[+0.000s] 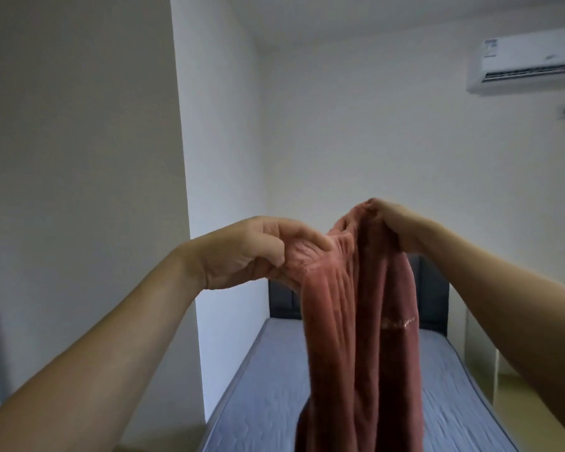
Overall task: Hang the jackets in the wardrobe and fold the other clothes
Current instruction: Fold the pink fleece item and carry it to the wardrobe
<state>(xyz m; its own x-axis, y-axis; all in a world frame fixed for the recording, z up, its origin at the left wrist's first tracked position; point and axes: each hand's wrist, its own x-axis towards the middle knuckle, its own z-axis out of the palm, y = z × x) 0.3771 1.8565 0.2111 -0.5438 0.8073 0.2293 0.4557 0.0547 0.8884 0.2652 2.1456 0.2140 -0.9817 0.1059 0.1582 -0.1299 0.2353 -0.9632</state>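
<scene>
A dusty-red ribbed garment [359, 337] hangs in long folds in front of me, held up above the bed. My left hand [252, 252] pinches its gathered top edge on the left. My right hand [395, 223] grips the top edge a little higher on the right. The cloth drops out of view at the bottom of the frame. A small pale mark shows on its right fold. No wardrobe or jacket is in view.
A bed with a blue-grey quilted mattress [268, 380] and dark headboard [284, 298] runs away from me below the garment. A white wall corner [183, 190] juts out on the left. An air conditioner [529, 60] hangs high on the right wall.
</scene>
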